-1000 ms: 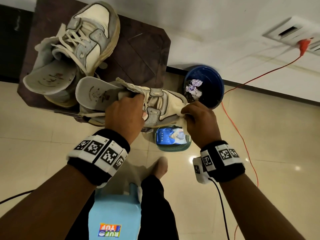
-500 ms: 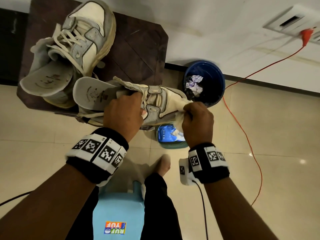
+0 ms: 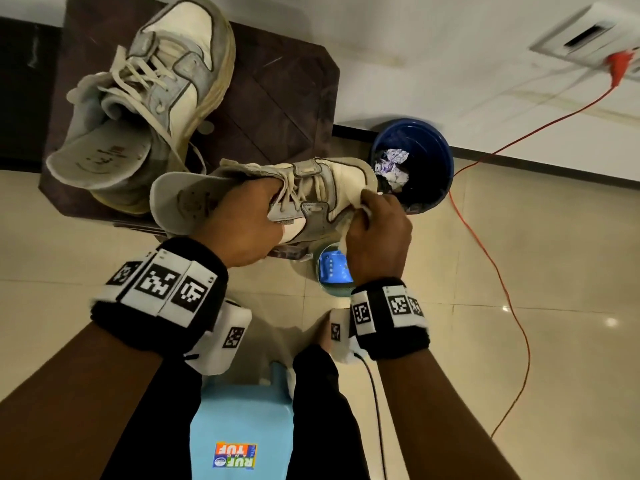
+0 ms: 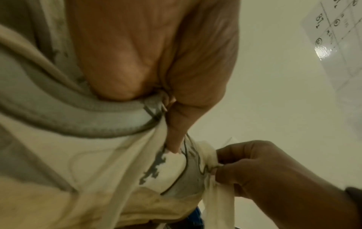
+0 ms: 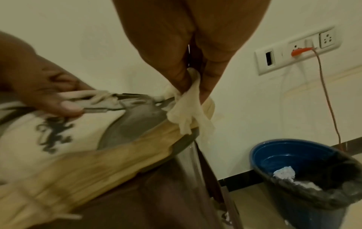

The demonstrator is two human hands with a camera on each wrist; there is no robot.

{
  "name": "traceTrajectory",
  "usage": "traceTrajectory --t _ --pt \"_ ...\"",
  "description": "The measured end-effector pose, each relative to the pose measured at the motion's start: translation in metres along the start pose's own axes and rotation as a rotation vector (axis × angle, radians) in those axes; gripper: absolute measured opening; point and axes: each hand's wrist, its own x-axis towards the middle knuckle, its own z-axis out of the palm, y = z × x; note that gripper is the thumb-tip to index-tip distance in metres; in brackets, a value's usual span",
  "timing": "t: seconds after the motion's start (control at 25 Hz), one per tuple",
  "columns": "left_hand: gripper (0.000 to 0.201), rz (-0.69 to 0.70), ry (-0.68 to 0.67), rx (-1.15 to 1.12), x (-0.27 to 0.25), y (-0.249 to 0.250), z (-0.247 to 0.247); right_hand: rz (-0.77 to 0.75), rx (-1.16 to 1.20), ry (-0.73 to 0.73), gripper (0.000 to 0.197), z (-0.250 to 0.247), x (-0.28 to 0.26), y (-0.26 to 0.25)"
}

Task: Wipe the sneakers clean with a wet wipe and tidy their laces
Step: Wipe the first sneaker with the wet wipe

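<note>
Head view: the left grip [image 3: 239, 226] is clamped over the laced throat of a sneaker [image 3: 311, 188], held off the near edge of the dark desk [image 3: 277, 98]. The right grip [image 3: 375, 233] pinches a wipe [image 3: 363, 206] against the toe. A second sneaker [image 3: 156, 91] lies on the desk beyond the left grip. A blue bin [image 3: 433, 150] holding crumpled wipes stands on the floor just beyond the right grip, with open tile to its right crossed by an orange cord [image 3: 485, 254]. A blue packet [image 3: 332, 268] in a green tub lies under the held sneaker.

Left wrist view: fingers [image 4: 176, 124] curl into the collar; the wipe [image 4: 219, 201] hangs loose below the right grip [image 4: 254, 167].

Right wrist view: thumb and fingers [image 5: 176, 74] nip the wipe [image 5: 188, 111] at the toe. Only here shows a black emblem [image 5: 53, 133] on the sneaker's side and the wall socket [image 5: 293, 49].
</note>
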Motion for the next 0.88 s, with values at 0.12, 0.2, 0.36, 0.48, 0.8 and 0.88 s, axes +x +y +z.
traceTrajectory --t 0.12,0.2,0.36,0.48,0.8,0.88 --pt "0.039 0.017 -0.037 -0.135 0.002 -0.003 0.002 -0.106 0.106 -0.063 0.027 0.017 -0.029 -0.022" --pt "0.044 -0.011 -0.012 -0.207 0.003 -0.002 0.005 -0.162 0.161 -0.072 0.026 0.024 -0.038 -0.028" --pt "0.040 -0.074 0.008 -0.479 -0.004 0.008 0.008 -0.050 0.141 0.042 0.021 0.017 -0.014 -0.016" --pt "0.036 -0.088 0.013 -0.506 -0.005 0.013 0.010 -0.032 0.126 0.012 0.026 0.015 0.006 -0.018" --pt "0.040 -0.103 -0.019 -0.552 0.003 0.014 0.012 -0.251 0.210 -0.094 0.021 0.019 -0.026 -0.036" --pt "0.040 -0.115 -0.015 -0.538 0.003 0.014 0.012 -0.174 0.151 -0.014 0.013 0.022 -0.011 -0.029"
